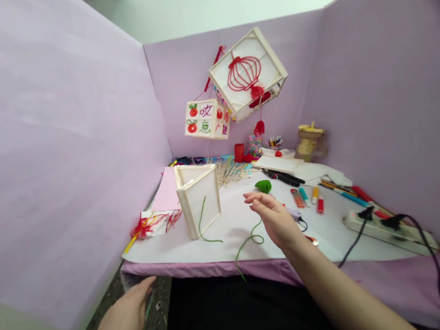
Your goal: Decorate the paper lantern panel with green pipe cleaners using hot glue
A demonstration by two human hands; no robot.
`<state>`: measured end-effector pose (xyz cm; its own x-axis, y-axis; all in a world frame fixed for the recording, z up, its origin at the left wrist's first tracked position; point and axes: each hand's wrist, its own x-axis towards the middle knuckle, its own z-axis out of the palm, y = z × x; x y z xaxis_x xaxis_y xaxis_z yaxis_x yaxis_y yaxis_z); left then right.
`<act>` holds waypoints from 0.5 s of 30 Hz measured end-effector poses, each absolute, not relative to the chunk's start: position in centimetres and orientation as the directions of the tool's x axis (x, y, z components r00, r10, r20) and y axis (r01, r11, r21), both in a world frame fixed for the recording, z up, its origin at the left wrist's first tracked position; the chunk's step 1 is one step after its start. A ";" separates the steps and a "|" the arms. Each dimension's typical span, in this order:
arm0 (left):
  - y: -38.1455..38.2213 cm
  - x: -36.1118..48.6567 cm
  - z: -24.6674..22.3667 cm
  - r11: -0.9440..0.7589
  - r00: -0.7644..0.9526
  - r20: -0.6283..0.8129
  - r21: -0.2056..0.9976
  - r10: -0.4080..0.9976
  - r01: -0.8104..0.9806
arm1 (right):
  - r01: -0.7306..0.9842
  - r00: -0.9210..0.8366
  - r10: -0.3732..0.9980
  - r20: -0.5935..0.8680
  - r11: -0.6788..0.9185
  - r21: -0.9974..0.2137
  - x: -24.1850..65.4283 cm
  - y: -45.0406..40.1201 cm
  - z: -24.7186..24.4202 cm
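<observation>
My right hand (pixel 273 217) is held over the white tabletop, fingers loosely stretched towards the left, with nothing visible in them. Just beyond it lies a green yarn ball (pixel 263 186). A loose green yarn strand (pixel 251 237) curls beside this hand and hangs over the front edge. My left hand (pixel 129 316) is low at the left, off the table's front corner, its fingers extended and partly hidden. Between the hands, a white-panelled stick frame (pixel 205 206) stands upright on the table. A short green yarn piece (pixel 201 225) runs down its front panel onto the tabletop.
Two decorated lanterns (pixel 248 75) hang at the back. Red yarn scraps (pixel 146 226) lie at the left. Pliers (pixel 283 176), several markers (pixel 320 204) and a power strip (pixel 391 230) with black cords occupy the right. Loose sticks (pixel 231 171) lie behind the frame. Lilac partitions (pixel 53 129) enclose the table.
</observation>
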<state>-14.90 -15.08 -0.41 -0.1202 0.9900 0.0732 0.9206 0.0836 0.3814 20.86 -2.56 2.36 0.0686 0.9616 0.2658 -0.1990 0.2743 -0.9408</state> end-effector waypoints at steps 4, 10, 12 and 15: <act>-14.1 -12.6 0.7 0.114 -0.183 0.214 0.298 0.960 0.948 | -0.184 0.085 0.964 0.252 0.264 -0.947 21.7 -2.6 2.2; -14.4 -11.7 0.7 0.008 -0.270 0.547 0.434 0.792 0.901 | -0.223 0.131 0.961 0.245 0.270 -0.937 21.4 -2.4 2.1; -13.8 -11.0 0.7 -0.074 -0.261 0.564 0.502 0.783 0.862 | -0.229 0.082 0.974 0.211 0.224 -0.947 20.7 -2.5 1.9; -12.3 -9.6 0.7 -0.183 -0.179 0.481 0.613 0.858 0.768 | -0.150 -0.036 0.986 0.165 0.158 -0.976 19.7 -2.2 1.3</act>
